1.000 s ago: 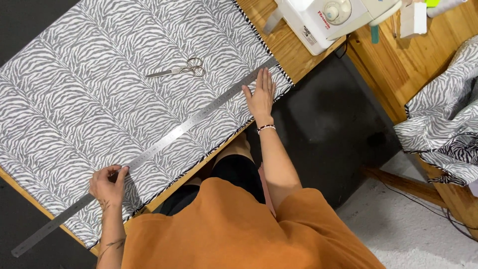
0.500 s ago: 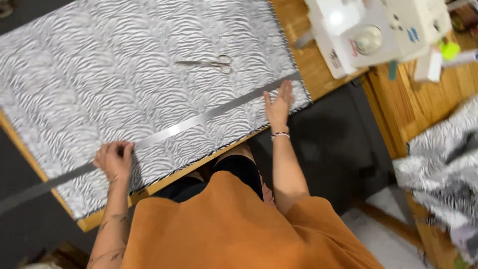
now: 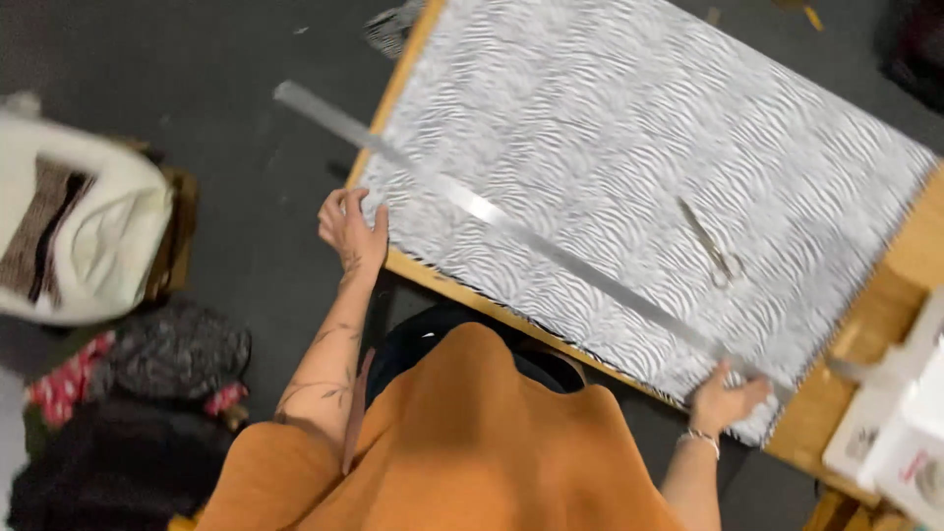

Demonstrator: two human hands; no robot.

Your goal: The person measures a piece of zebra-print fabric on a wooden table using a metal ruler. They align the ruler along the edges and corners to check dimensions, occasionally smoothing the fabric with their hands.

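A zebra-print fabric (image 3: 629,167) is lying spread across a wooden table (image 3: 865,393), covering most of it. A long metal ruler (image 3: 511,228) is lying slantwise across the fabric, one end jutting past the table's far-left edge. The left hand (image 3: 352,228) is resting, fingers loosely curled, at the fabric's near corner, just beside the ruler. The right hand (image 3: 726,401) is pressing flat, fingers spread, on the ruler's other end. Scissors (image 3: 710,246) are lying on the fabric beyond the ruler.

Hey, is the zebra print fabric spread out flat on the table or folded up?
Spread out flat. The zebra print fabric covers most of the wooden table, with a long metal ruler and scissors lying on it.
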